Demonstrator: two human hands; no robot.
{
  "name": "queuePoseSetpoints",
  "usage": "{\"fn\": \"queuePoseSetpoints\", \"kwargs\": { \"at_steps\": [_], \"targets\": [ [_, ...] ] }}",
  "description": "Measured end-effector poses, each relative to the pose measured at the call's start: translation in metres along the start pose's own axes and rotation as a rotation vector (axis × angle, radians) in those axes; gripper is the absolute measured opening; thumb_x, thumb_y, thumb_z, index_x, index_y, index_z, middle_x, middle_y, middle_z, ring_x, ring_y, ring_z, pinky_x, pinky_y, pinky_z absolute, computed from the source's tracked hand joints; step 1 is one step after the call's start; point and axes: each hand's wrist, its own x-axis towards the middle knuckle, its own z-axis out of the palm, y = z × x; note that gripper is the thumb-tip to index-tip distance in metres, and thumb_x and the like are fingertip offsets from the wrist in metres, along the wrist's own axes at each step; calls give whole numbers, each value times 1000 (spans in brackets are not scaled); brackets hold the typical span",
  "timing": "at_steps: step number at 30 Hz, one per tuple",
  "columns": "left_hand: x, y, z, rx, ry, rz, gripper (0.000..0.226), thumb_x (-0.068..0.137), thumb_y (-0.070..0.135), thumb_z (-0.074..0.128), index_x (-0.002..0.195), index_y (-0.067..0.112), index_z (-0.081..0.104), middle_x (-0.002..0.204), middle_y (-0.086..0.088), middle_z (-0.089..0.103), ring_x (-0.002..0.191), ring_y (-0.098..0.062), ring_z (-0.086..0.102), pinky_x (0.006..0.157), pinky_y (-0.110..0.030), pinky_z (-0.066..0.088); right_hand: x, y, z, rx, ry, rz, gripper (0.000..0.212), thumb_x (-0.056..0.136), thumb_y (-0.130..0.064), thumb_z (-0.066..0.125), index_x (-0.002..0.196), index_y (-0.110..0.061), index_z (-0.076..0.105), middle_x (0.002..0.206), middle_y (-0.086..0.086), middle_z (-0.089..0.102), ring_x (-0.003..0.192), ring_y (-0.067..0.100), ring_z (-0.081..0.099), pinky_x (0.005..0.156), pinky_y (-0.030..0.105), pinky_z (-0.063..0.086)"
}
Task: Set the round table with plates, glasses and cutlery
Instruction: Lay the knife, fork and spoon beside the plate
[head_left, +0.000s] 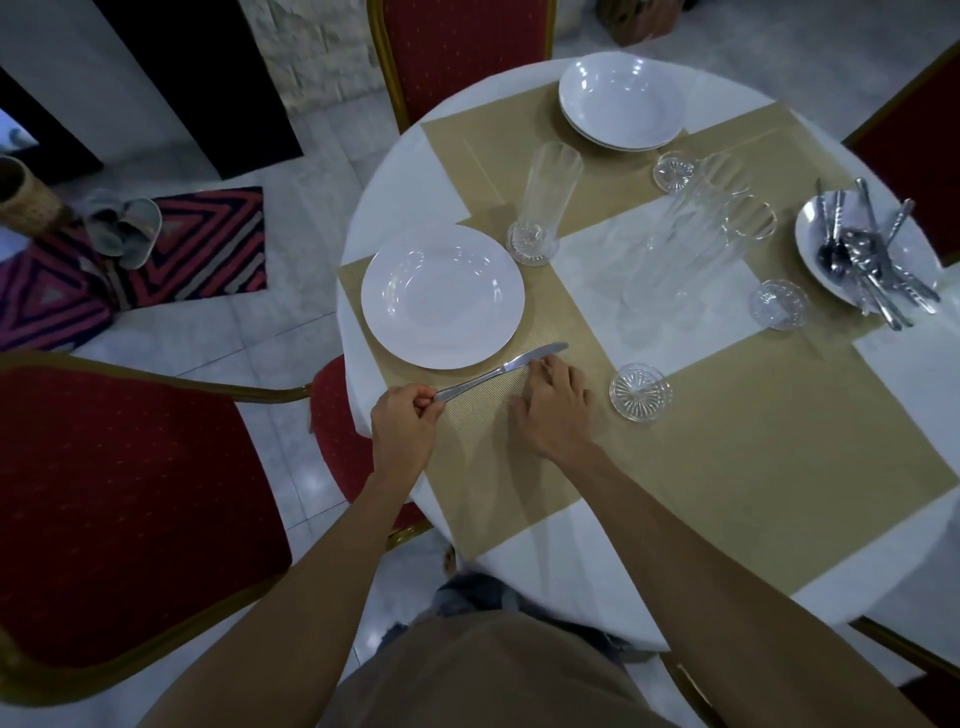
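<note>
Left grip (410, 415) pinches knife (501, 370) handle; right (553, 410) (open, seemingly) touches blade.

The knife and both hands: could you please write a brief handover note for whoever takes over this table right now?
Left hand pinches the knife handle; right hand steadies it near the blade, on the placemat beside the plate.
Done: that plate set, one tall glass standing above it.
Supplies: stacked plates at the far side, glasses lying at centre, cutlery in the dish at right.
Left: release the knife, add other cutlery, then set the other places.
</note>
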Motion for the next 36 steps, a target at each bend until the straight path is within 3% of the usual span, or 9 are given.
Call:
{"fn": "queuePoseSetpoints", "kwargs": {
  "at_steps": [6,14,19,27,32,36],
  "targets": [
    [-2,0,2,-13,23,-14,12,80,14,77,91,12,73,81,0,67,77,-15,62,79,-32,54,2,0,0,-21,-24,-16,64,92,-40,52,146,-11,35,150,6,31,133,29,31,102,44,31],
    [-1,1,3,-3,14,-28,12,82,14,76,92,10,70,83,-1,66,76,-13,59,71,-20,46,-5,4,-4,47,-2,-42,57,87,-40,56,139,-21,43,140,2,41,129,27,36,101,44,33],
    [0,2,4,-1,16,-55,11,83,15,75,91,12,69,81,-1,67,75,-15,62,73,-26,53,-3,6,-6,35,-43,-54,57,87,-40,55,142,-27,41,146,1,37,132,28,35,102,48,33],
    [-10,13,2,-39,-39,-165,15,84,11,71,97,13,65,84,3,67,79,-12,63,76,-24,51,-5,11,-14,114,-55,-46,60,89,-40,55,145,-27,39,149,-1,34,136,29,32,103,51,35],
    [-22,56,25,-69,-134,-46,14,82,5,66,95,12,68,85,7,66,78,-6,61,71,-10,44,-9,25,-29,178,-23,-46,59,91,-37,55,146,-24,40,150,1,35,136,31,34,106,48,37],
    [-20,105,53,-145,-234,62,20,80,5,63,96,17,66,85,9,65,79,-7,62,76,-19,49,-13,51,-51,385,54,15,57,91,-23,56,146,-19,43,157,8,31,142,31,31,113,43,32]
  ]
}}
